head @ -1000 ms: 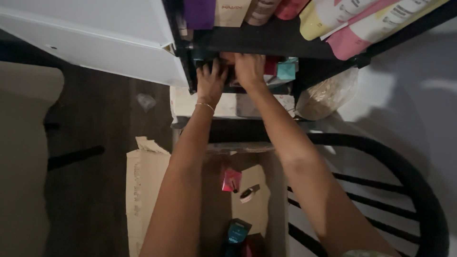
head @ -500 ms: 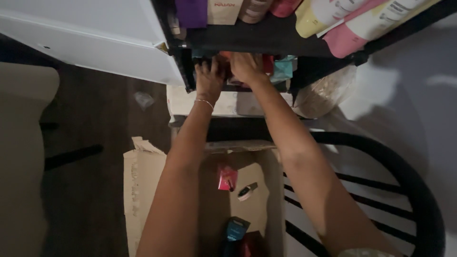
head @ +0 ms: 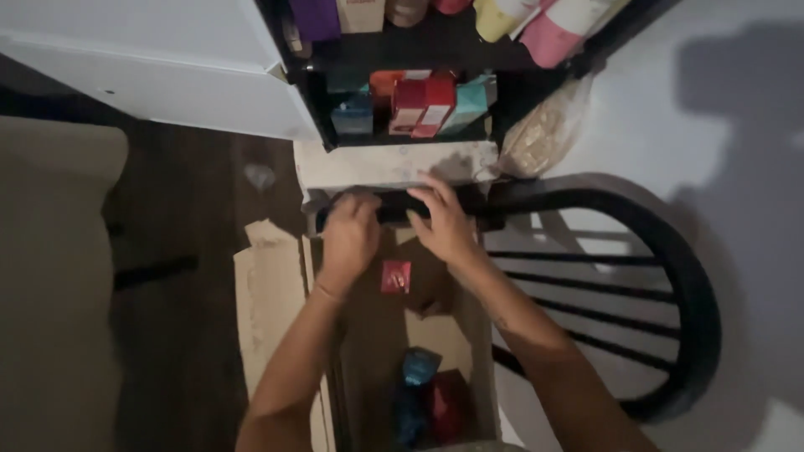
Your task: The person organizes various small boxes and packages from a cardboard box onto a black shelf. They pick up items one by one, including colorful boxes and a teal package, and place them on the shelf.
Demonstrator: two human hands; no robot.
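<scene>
Above the open cardboard box [head: 402,360], both hands [head: 398,226] lie flat on a black shelf edge [head: 394,205], fingers loose, gripping nothing.

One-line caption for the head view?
Both hands, left and right, at the open cardboard box's far edge, below shelved small boxes.

Red and teal boxes [head: 423,105] fill the black shelf [head: 402,138] above a brown cardboard box [head: 268,310], beside a black chair [head: 670,276].
</scene>
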